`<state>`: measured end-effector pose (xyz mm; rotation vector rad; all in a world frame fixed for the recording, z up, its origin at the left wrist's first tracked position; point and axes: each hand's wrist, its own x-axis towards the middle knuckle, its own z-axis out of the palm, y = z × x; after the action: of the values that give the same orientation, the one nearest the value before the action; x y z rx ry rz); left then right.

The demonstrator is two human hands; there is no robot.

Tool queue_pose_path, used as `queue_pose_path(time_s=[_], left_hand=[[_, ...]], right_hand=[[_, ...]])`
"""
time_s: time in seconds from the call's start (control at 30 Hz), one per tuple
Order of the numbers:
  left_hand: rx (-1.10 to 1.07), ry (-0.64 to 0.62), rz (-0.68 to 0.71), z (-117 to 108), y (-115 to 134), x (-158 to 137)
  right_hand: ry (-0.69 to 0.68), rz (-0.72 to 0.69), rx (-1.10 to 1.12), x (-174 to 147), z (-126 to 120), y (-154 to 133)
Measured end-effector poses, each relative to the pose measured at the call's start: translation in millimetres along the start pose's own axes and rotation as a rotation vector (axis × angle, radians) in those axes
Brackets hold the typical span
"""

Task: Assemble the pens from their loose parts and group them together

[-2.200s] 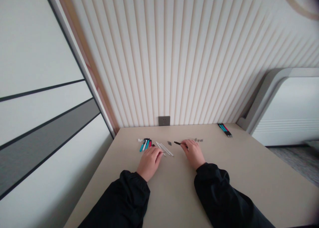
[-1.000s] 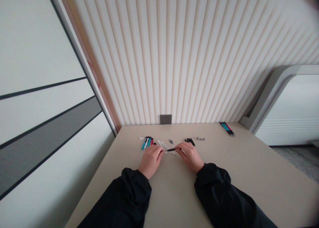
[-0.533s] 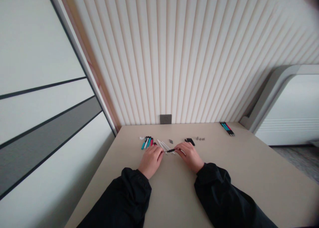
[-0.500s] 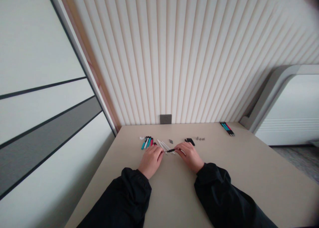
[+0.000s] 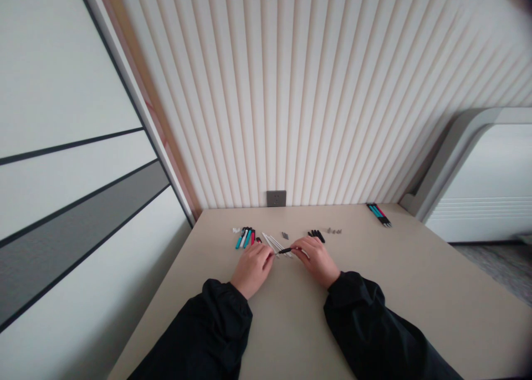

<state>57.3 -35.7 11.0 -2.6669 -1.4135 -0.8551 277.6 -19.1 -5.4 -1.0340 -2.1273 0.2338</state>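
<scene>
Between my hands, a thin black pen grip (image 5: 285,251) is held level just above the table. My right hand (image 5: 316,258) pinches its right end with thumb and fingers. My left hand (image 5: 252,265) is closed in a pinch at the other end, on something too small to make out. Behind the fingers lie several white pen refills (image 5: 268,239), fanned out and partly covered. Teal, white and red pen barrels (image 5: 246,237) lie just beyond my left hand. Several black pen grips (image 5: 316,235) are in a row beyond my right hand.
Small grey parts (image 5: 285,235) lie behind the refills. Small silvery parts (image 5: 334,231) are further right, small whitish pieces (image 5: 236,230) at far left. Several pens (image 5: 379,215) lie side by side near the table's back right. A ribbed wall with a socket (image 5: 276,199) borders the table (image 5: 286,324).
</scene>
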Motion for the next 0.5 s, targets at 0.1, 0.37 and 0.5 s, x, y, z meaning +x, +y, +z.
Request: queue_pose_path(time_s=[0.1,0.37,0.5], left_hand=[[-0.002,0.01,0.004,0.4,-0.8,-0.1],[-0.044,0.055,0.01,0.7,-1.3,-0.6],[-0.111,0.09,0.034,2.4,-1.3,-1.8]], right_hand=[[-0.001,0.011,0.011,0.0,0.0,-0.1],[0.006,0.013,0.082,-0.9,4.2,-1.0],[-0.014,0.005,0.092,-1.8,6.5,-0.3]])
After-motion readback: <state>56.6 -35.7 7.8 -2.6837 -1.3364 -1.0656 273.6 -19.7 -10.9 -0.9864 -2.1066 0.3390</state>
